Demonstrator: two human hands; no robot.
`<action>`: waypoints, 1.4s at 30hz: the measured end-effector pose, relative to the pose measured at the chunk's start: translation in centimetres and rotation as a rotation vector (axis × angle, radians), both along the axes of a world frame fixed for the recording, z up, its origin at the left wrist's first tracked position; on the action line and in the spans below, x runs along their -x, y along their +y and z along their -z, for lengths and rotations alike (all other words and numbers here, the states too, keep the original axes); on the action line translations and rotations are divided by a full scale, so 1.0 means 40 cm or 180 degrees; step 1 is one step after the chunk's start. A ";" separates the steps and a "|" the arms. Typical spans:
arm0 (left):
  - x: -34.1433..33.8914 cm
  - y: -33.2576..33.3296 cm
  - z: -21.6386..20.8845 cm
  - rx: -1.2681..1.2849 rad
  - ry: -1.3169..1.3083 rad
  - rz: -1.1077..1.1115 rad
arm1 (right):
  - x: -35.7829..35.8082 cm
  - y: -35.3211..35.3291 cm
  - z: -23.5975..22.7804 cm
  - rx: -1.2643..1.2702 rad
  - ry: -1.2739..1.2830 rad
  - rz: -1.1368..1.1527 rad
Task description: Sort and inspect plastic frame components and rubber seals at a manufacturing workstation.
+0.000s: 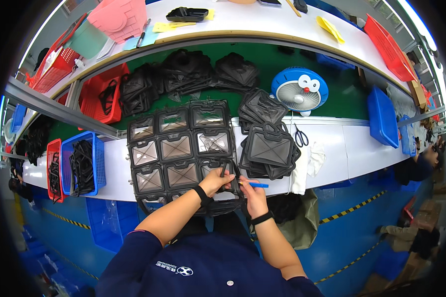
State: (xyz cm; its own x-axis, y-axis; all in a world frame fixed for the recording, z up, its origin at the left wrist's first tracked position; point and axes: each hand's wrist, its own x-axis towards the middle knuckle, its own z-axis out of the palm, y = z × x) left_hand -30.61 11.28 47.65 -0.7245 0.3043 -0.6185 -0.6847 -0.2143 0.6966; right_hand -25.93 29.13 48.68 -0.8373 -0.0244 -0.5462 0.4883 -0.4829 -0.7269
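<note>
In front of me a large dark moulded sheet of joined rectangular frames with see-through windows lies on the white table, its near edge hanging over the front. My left hand is closed on the black rim of a frame at the sheet's lower right. Between the fingers of my right hand is a slim blue-handled tool; it lies roughly level, its tip too small to make out. Both hands are close together at this corner. To the right of the sheet, separate black frames are piled up.
Scissors and white gloves lie right of the pile. Behind stands a blue fan, with more stacked frames. Blue and red baskets hold black parts at left. A raised shelf spans the back.
</note>
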 end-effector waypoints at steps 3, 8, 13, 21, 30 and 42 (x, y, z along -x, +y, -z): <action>-0.016 -0.013 -0.026 0.0107 0.0054 -0.0016 | 0.045 -0.041 -0.011 0.0492 -0.0158 -0.0088; -0.026 -0.020 -0.025 0.0103 0.0010 0.0013 | 0.061 -0.063 0.000 0.0708 -0.0312 -0.0136; -0.024 -0.022 -0.031 0.0174 -0.0044 0.0059 | 0.071 -0.075 -0.062 0.0257 -0.0074 -0.0172; -0.053 -0.019 -0.047 0.0325 0.0361 -0.0158 | 0.063 -0.106 -0.064 -0.2390 0.1049 -0.0614; -0.090 -0.169 -0.126 0.0092 0.0177 -0.0232 | 0.042 -0.158 -0.032 -0.2420 0.1040 -0.0720; -0.055 -0.176 -0.151 -0.0202 -0.0013 -0.0381 | 0.066 -0.150 -0.109 0.0633 -0.0207 -0.0340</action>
State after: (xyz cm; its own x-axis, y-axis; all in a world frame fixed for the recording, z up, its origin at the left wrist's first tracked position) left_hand -28.40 4.26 53.68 -0.7554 0.2545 -0.6039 -0.6545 -0.3381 0.6763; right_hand -28.58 23.14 53.03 -0.7874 -0.2235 -0.5745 0.5870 -0.5566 -0.5879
